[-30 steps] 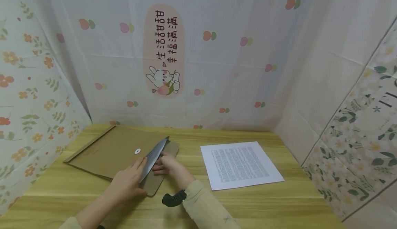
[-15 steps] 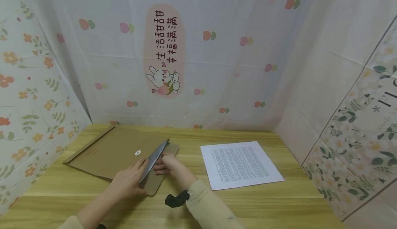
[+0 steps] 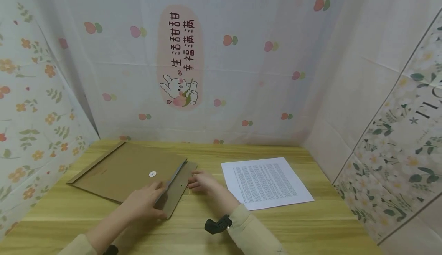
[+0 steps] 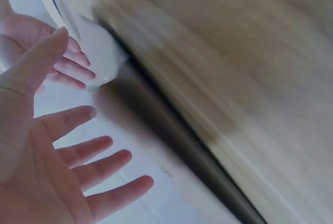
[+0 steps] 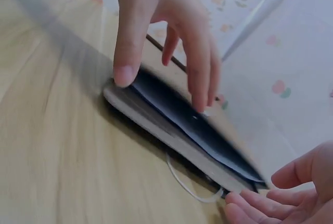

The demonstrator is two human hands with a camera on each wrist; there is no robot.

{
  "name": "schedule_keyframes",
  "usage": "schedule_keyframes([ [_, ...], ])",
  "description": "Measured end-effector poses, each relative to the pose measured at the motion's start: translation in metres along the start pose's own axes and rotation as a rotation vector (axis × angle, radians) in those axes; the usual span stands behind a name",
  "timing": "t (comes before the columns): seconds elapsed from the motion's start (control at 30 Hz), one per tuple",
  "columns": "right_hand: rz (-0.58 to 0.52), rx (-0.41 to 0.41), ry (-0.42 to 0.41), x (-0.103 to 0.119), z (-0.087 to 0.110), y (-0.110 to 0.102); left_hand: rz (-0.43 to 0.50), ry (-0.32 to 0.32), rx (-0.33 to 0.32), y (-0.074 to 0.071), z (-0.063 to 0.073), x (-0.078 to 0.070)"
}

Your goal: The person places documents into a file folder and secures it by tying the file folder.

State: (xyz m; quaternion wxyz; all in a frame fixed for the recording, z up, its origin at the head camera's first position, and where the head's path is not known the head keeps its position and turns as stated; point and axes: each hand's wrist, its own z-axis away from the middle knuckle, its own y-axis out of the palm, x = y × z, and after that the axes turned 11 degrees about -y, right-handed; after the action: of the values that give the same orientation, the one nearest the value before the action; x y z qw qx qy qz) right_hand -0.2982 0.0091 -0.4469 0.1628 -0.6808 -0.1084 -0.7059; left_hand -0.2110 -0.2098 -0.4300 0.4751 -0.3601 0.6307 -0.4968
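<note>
A brown paper document envelope [image 3: 127, 170] with a white button [image 3: 152, 174] lies at the left of the table. Its flap [image 3: 176, 191] is folded out toward the right, and the mouth shows as a dark gap in the right wrist view. My left hand [image 3: 143, 201] rests across the mouth, fingertips on the front panel and thumb at the flap's near corner. In the right wrist view those fingers [image 5: 196, 68] are spread and nearly straight. My right hand [image 3: 207, 184] is at the flap's far outer edge, fingers loosely bent. A thin string [image 5: 190, 190] hangs from the flap.
A printed white sheet [image 3: 266, 182] lies to the right of the right forearm. The wood-grain table [image 3: 193, 232] meets patterned cloth curtains [image 3: 255, 78] at the back and sides. A black wrist strap piece [image 3: 217, 224] sits by the right sleeve.
My right hand has moved right, from the envelope's mouth to the flap's outer edge. The raised mouth has sunk to a narrower slit. My left hand has stayed nearly in place.
</note>
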Motion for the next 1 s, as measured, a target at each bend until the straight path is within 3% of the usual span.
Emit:
schedule_keyframes([
  [0.17,0.063,-0.021,-0.040,0.005,0.008,-0.025,0.052,0.027,0.060,-0.004,-0.009,-0.004],
  [0.37,0.145,-0.032,-0.115,0.016,0.026,-0.055,0.125,0.060,0.071,-0.007,-0.022,-0.011],
  [0.63,0.251,-0.043,-0.145,0.018,0.043,-0.099,0.304,0.039,0.034,-0.001,-0.038,-0.029],
  [0.77,0.303,-0.104,-0.164,0.022,0.053,-0.121,0.408,0.028,0.009,0.004,-0.046,-0.041],
  [1.0,0.345,-0.228,-0.178,0.030,0.076,-0.153,0.674,-0.075,0.031,0.009,-0.059,-0.060],
])
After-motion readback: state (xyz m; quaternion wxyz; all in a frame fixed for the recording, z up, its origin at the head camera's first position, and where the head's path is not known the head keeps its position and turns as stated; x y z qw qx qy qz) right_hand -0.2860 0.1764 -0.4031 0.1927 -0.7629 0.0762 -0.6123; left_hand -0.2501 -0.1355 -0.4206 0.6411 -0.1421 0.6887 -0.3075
